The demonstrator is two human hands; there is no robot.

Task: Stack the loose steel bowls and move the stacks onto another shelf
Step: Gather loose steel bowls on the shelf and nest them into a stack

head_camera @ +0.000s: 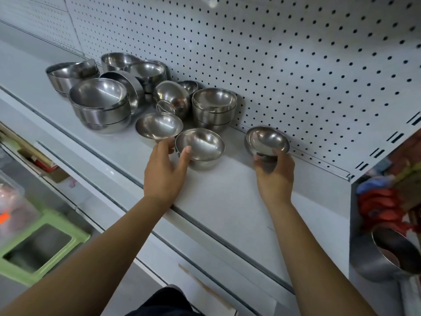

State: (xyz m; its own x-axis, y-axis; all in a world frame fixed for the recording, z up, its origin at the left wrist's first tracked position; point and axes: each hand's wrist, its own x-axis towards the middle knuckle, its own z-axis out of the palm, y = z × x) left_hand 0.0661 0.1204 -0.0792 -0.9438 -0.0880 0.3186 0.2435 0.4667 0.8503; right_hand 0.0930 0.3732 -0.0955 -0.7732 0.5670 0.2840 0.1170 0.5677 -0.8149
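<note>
Several steel bowls sit on a white shelf (227, 201). My left hand (165, 169) grips the near rim of a small bowl (201, 144), thumb on its inside edge, fingers between it and a second small bowl (159, 125). My right hand (274, 173) holds a small stack of bowls (266, 140) by its base, tilted toward me, close to the pegboard. Behind stand a stack of small bowls (214, 103), a bowl lying on its side (172, 96), and larger stacks (100, 101) further left.
A white pegboard (296, 53) backs the shelf. Lower shelves run below on the left, with a green plastic stool (45, 245) on the floor. At the right, past the shelf's end, hang a steel pot (387, 254) and coloured goods.
</note>
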